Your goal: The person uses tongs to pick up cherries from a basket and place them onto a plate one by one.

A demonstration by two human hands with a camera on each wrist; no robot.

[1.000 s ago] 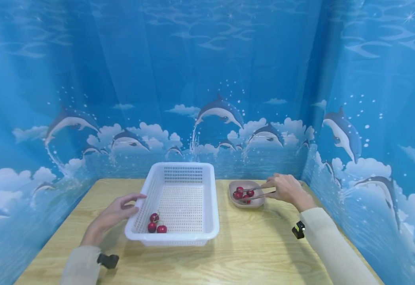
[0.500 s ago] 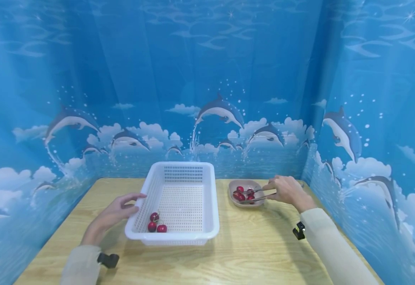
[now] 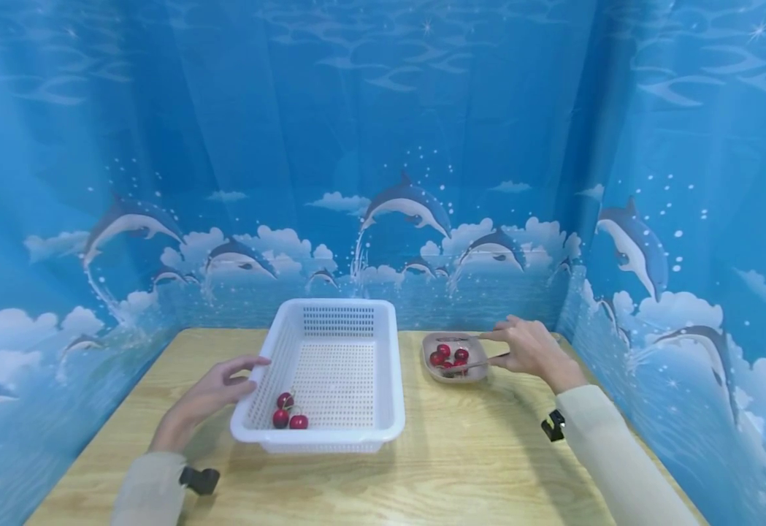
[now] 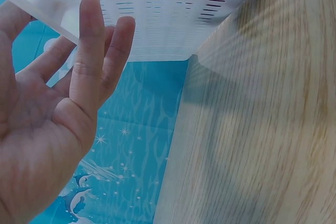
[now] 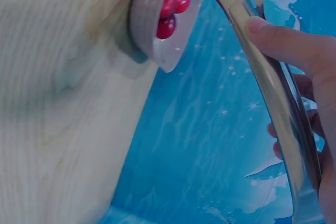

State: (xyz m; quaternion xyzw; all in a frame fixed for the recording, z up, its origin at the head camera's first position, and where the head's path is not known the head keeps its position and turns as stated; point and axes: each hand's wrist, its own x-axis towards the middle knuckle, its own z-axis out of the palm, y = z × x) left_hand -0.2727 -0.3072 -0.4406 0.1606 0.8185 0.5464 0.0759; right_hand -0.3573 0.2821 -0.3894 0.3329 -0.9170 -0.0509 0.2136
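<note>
My left hand (image 3: 221,386) grips the left rim of a white plastic basket (image 3: 392,380), with some fingers against its outer wall in the left wrist view. Three red cherries (image 3: 299,422) lie in the basket's near left corner. My right hand (image 3: 532,349) holds a pair of metal tongs (image 5: 273,93), thumb on one arm and fingers round the other side. The tips of the tongs are spread apart inside a small pinkish bowl (image 3: 430,369), on either side of several cherries (image 3: 443,351). In the right wrist view the tong tips are cut off by the top edge.
Basket and bowl stand side by side on a light wood-grain table (image 3: 448,467), near its back edge. A blue curtain (image 3: 330,146) with dolphins closes off the back and both sides. Each sleeve has a small black device (image 3: 200,481) at the wrist.
The tongs came closer together among the cherries, then spread wider, and the cherries in the bowl shifted. My left hand and the basket have stayed in place.
</note>
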